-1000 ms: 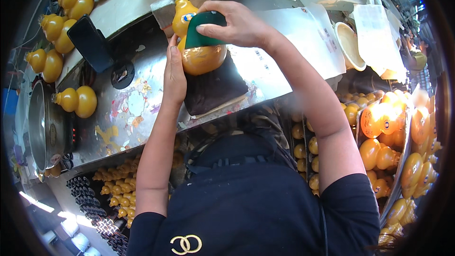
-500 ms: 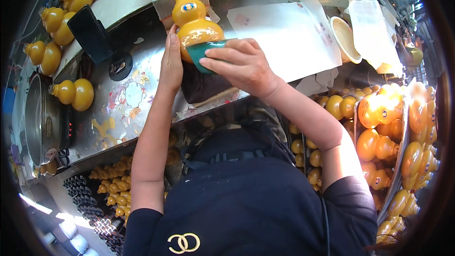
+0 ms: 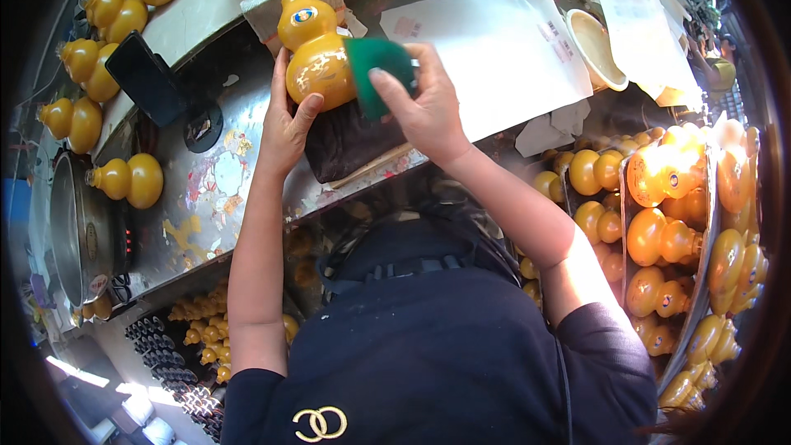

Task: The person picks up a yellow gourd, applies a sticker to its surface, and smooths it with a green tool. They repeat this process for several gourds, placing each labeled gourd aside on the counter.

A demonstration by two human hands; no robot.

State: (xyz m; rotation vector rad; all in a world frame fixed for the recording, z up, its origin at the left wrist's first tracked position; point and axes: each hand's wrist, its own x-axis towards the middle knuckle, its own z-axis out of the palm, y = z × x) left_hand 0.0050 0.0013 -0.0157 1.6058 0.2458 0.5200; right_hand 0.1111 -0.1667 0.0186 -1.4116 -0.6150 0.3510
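One gourd [image 3: 313,48] lies at upper centre of the frame, ahead of both hands, long axis near-vertical, neck tilted left. Left hand [image 3: 285,136], nearer, cups its lower bulb, half open. Right hand [image 3: 430,107] grips a green pad [image 3: 377,78] at the bulb's right edge; blur obscures contact. Rack [image 3: 709,214], lower right, holds more gourds [image 3: 659,236]. Pan [image 3: 97,216] stands far left.

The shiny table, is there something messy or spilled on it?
Yes, the metal table has a yellow smear and a pale, speckled patch, both left of the left hand. They look odd because the metal around them is grey. I can't tell whether they're wet.
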